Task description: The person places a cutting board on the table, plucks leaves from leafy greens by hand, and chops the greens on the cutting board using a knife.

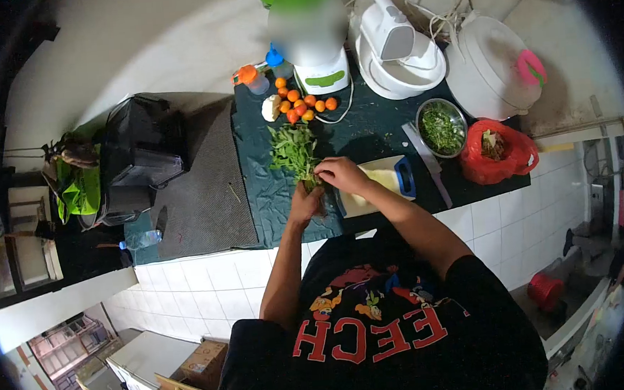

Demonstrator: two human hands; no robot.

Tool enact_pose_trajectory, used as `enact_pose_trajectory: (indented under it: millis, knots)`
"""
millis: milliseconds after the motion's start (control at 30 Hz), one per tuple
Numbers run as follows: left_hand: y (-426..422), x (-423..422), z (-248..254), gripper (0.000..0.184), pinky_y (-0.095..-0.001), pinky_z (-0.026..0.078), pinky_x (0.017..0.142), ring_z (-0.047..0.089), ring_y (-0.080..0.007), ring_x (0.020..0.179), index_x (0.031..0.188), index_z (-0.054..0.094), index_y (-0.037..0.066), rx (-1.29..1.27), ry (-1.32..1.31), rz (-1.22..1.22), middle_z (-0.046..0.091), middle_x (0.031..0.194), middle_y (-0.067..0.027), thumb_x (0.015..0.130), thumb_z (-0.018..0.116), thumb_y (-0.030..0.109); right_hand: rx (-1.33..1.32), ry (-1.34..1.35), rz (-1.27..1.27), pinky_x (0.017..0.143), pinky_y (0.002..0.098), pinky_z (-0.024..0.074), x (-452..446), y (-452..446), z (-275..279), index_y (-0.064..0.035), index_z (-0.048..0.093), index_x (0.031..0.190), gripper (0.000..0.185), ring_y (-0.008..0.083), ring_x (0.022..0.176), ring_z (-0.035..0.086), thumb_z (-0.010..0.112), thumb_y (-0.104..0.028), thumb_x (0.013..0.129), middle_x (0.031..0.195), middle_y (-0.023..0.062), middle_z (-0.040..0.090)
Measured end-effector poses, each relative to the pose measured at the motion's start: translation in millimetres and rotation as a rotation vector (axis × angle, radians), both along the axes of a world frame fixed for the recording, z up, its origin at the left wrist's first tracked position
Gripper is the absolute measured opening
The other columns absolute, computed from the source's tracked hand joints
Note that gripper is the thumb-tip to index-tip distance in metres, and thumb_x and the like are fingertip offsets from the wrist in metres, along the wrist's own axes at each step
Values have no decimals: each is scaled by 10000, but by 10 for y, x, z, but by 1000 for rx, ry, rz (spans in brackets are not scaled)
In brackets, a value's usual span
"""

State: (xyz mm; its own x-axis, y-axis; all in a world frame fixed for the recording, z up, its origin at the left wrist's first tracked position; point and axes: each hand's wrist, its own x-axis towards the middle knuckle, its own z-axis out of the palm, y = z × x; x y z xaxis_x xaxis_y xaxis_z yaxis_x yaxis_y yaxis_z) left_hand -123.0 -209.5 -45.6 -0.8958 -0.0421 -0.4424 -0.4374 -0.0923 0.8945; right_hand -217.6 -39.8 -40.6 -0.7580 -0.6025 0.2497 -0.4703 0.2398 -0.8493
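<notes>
A bunch of leafy green herbs (293, 150) lies on the dark green table cover, its leaves pointing away from me. My left hand (307, 202) is closed round the stem end. Just to the right, my right hand (342, 175) pinches at the stems with bent fingers; exactly what lies between the fingertips is too small to see. Under my right forearm is a cutting board (379, 191) with a blue-edged handle, partly covered by the arm. A large knife (428, 163) rests right of the board, beside a metal bowl (442, 128) of chopped greens.
Several tomatoes (293, 96) and a pale bulb-like piece (271, 108) sit behind the herbs. A blender base (321, 76), a white basin (384, 87) and a big lidded tub (490, 62) stand at the back. A red plastic bag (476, 163) is at the right edge.
</notes>
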Motion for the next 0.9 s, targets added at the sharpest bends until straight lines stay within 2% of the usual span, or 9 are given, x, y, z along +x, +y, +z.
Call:
enact_pose_trajectory:
  millis: [33,300,400,467,500,533,667,833,900]
  knots:
    - [-9,14,-6,222,-273,419,552,542,-107,683,1138,547,55,33,-82,-34,578,852,-4,937,617,121,11,-12,15,749,404,549,-16,32,12,-30,700,990,120,337,869,696,670,-85,887,940,138,697]
    - [57,86,74,345,-293,465,655,584,-120,776,1185,550,9,106,-24,-22,640,925,-46,929,681,200,141,14,154,683,422,524,-87,91,211,-25,643,879,101,338,783,667,686,-100,825,831,124,632]
    - [3,50,-93,520,-320,514,727,651,-183,863,1226,541,-19,-44,-119,-114,683,1001,-108,887,763,307,208,133,147,655,446,503,-111,143,242,-30,590,808,115,350,746,641,680,-98,788,800,119,603]
    - [16,46,-173,714,-376,552,814,704,-286,945,1286,503,-40,-662,200,14,701,1072,-174,816,834,383,209,99,150,644,460,490,-161,198,290,-40,576,793,101,363,741,624,662,-90,779,779,115,587]
    - [78,21,209,784,-429,564,865,717,-372,981,1338,462,-15,-564,113,13,694,1145,-232,785,860,373,206,105,153,644,460,490,-161,210,276,-40,576,793,101,363,741,624,662,-90,779,779,115,587]
    - [75,-16,238,784,-429,564,865,717,-372,981,1338,462,-15,-568,122,19,694,1145,-232,785,860,373,229,120,142,649,465,491,-164,211,260,-36,574,809,105,368,740,619,661,-88,782,794,120,581]
    - [150,-70,152,666,-392,591,798,721,-295,994,1401,385,56,-481,134,-88,634,1261,-239,860,768,127,91,173,99,671,476,497,-77,212,179,-19,584,882,112,395,739,607,654,-69,810,849,140,556]
    - [146,5,-2,489,-363,574,806,686,-242,999,1341,455,55,-279,39,19,640,1221,-176,888,631,2,36,-220,46,801,322,578,-54,309,-82,-7,664,1088,224,184,924,725,733,-38,876,1013,108,674]
    - [164,43,58,473,-361,563,836,660,-238,1053,1325,474,59,-299,95,10,632,1225,-165,883,627,-11,-3,-263,34,804,320,579,11,352,-55,-3,668,1078,219,188,923,727,737,-38,873,1003,107,677]
